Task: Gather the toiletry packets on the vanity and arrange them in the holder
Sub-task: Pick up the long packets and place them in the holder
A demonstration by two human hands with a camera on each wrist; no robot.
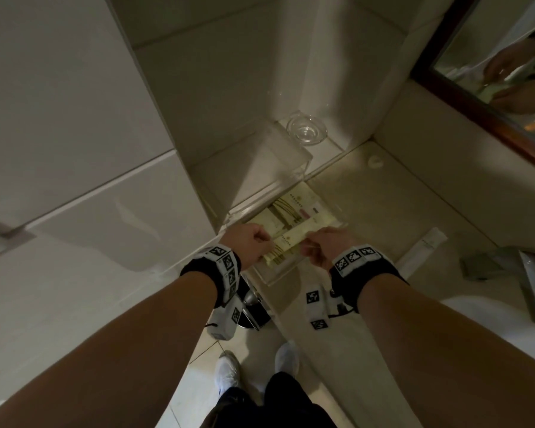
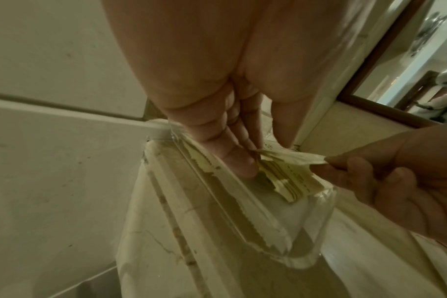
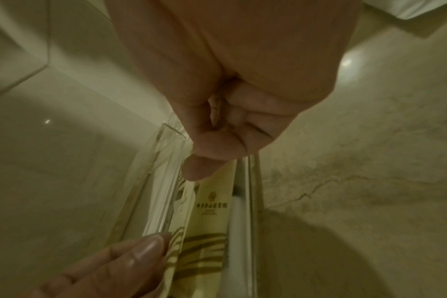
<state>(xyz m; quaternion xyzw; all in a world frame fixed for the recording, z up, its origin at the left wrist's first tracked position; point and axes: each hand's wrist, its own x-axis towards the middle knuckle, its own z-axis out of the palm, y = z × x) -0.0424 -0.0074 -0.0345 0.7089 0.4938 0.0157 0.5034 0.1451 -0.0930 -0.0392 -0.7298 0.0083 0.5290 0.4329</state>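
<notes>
Clear holder point(image 1: 278, 274) tight against wall corner, left hand point(image 1: 248, 242) and right hand point(image 1: 325, 247) each pinching cream packet point(image 1: 286, 240) above it

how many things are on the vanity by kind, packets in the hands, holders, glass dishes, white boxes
packet held in both hands: 1 (left hand and right hand pinch its ends)
clear holder: 1, with more packets inside, too overlapped to count
glass dish: 1
long white box: 1
total: 4

Packets point(image 1: 294, 225) in holder point(image 1: 278, 278); bowl point(image 1: 306, 130) behind.
</notes>
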